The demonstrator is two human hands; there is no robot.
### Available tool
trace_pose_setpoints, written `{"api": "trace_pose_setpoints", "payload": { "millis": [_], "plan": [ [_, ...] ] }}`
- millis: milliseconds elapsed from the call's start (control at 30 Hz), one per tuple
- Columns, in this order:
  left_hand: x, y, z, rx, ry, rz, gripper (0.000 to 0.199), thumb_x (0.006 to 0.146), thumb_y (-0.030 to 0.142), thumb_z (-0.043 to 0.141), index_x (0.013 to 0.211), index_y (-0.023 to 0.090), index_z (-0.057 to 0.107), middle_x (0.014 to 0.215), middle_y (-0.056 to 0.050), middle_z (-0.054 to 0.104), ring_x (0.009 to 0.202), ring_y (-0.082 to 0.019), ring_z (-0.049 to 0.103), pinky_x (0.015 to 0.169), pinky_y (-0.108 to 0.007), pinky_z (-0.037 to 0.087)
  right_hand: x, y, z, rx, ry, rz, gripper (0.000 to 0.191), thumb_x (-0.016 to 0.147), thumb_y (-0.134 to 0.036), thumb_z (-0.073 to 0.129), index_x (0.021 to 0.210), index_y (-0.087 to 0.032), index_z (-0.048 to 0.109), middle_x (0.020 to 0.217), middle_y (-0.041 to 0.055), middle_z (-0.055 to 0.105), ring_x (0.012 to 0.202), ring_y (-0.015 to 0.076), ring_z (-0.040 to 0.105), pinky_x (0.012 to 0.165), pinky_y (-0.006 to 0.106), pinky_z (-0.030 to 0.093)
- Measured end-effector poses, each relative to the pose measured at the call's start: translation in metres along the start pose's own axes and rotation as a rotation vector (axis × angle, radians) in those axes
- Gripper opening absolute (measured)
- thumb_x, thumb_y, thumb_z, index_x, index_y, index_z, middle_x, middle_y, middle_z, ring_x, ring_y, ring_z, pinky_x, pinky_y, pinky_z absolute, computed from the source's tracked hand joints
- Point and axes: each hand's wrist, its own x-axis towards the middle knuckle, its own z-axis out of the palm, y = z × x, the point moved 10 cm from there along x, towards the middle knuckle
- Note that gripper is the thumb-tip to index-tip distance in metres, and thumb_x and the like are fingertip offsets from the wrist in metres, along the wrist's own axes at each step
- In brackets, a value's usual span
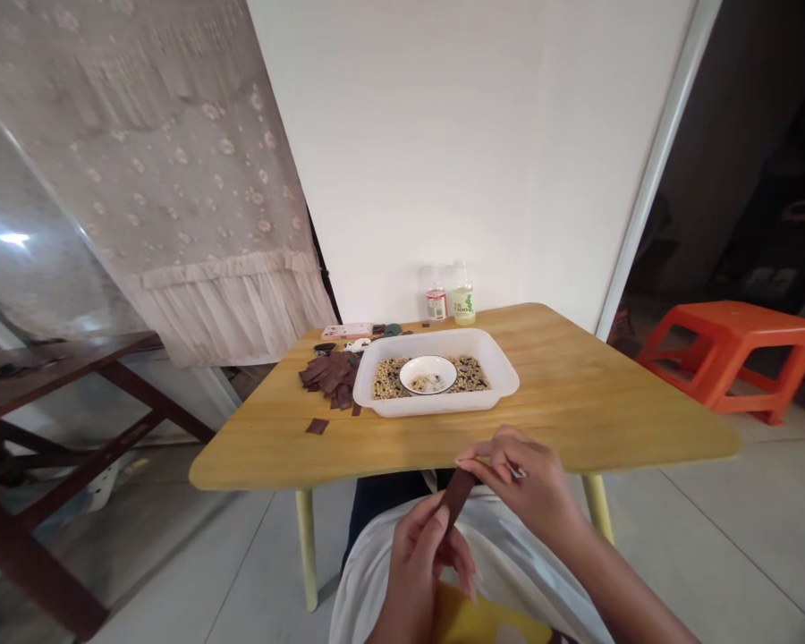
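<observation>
My left hand [429, 547] is closed on the lower end of a dark brown packet [459, 496], held over my lap in front of the table. The fingers of my right hand [520, 470] pinch together at the packet's upper end. Beyond my hands, a white plastic tray [436, 404] holds mixed pale and dark beads or beans. A white dark-rimmed bowl [429, 376] sits in the tray with a few small pieces in it. Left of the tray lies a pile of brown packets [332, 377], with a single brown piece [317, 427] nearer the front edge.
On the wooden table [563, 402], two bottles [463, 300] stand at the back by the wall. A pink case [347, 330] and small dark items lie at the back left. An orange stool [731, 344] is at the right, a dark wooden bench [60, 367] at the left.
</observation>
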Motion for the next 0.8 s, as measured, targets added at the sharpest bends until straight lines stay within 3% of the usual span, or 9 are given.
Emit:
{"api": "trace_pose_setpoints", "payload": {
  "millis": [300,533,700,800],
  "plan": [
    [0.001,0.000,-0.001,-0.016,-0.005,0.022,0.037,0.076,0.040,0.053,0.097,0.011,0.061,0.042,0.001,0.055,0.030,-0.009,0.047,0.031,-0.017,0.034,-0.007,-0.012,0.028,-0.051,-0.175,-0.117,0.033,0.077,-0.017,0.054,0.053,-0.021,0.032,0.068,-0.0001,0.065,0.067,0.0119,0.059,0.056,0.023,0.045],
    [0.001,0.002,-0.003,-0.048,0.029,0.027,0.038,0.075,0.038,0.055,0.100,0.010,0.060,0.041,0.001,0.055,0.030,-0.009,0.047,0.031,-0.017,0.035,0.000,-0.011,0.008,-0.045,-0.076,-0.089,0.033,0.076,-0.017,0.056,0.053,-0.021,0.032,0.065,0.0005,0.063,0.068,0.0125,0.060,0.054,0.022,0.044],
    [0.002,0.003,-0.003,-0.054,0.028,0.036,0.029,0.075,0.036,0.055,0.087,0.011,0.062,0.041,0.000,0.055,0.029,-0.008,0.045,0.030,-0.017,0.034,-0.008,-0.018,0.029,-0.067,-0.171,-0.153,0.033,0.076,-0.015,0.055,0.053,-0.020,0.032,0.069,-0.0005,0.065,0.064,0.0107,0.057,0.057,0.023,0.044],
    [0.002,0.002,-0.004,-0.069,0.031,0.038,0.027,0.074,0.036,0.056,0.084,0.011,0.062,0.042,0.000,0.055,0.029,-0.009,0.045,0.030,-0.017,0.035,-0.009,-0.017,0.031,-0.071,-0.165,-0.162,0.032,0.077,-0.015,0.054,0.053,-0.020,0.033,0.068,-0.0004,0.065,0.065,0.0104,0.057,0.058,0.022,0.044]
  ]
}}
